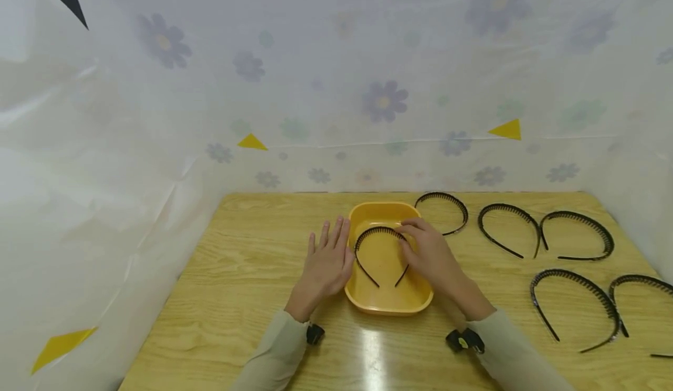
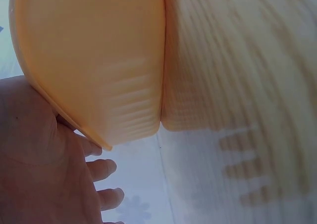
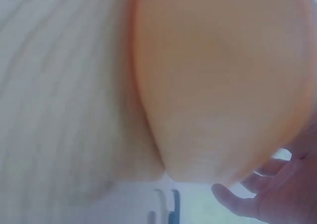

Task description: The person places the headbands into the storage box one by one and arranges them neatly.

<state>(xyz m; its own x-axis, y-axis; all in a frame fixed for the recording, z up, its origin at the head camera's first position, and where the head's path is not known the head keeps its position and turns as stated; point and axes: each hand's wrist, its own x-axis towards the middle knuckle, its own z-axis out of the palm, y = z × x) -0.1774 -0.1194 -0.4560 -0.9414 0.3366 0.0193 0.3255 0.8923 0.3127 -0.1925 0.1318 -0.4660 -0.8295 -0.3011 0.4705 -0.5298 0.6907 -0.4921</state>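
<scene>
A yellow plastic tray [image 1: 386, 310] stands on the table between my two hands, with a black toothed headband [image 1: 380, 229] in it. My left hand [image 1: 327, 265] rests against the tray's left rim, fingers straight and pointing away from me. In the left wrist view, that hand [image 2: 44, 164] lies along the outside of the tray [image 2: 99, 50]. My right hand [image 1: 432, 255] reaches over the right rim and pinches the headband's right side, covering part of it. The right wrist view is blurred; the hand [image 3: 282, 194] shows beside the tray wall [image 3: 218, 75], its fingertips partly hidden.
More black headbands lie on the wooden table [image 1: 252, 262] to the right: one [image 1: 441, 194] behind the tray's right corner, others [image 1: 509, 207] [image 1: 578, 214] further right, and two overlapping ones [image 1: 570, 274] [image 1: 641, 279] nearer me. A flower-patterned sheet [image 1: 326, 87] hangs behind.
</scene>
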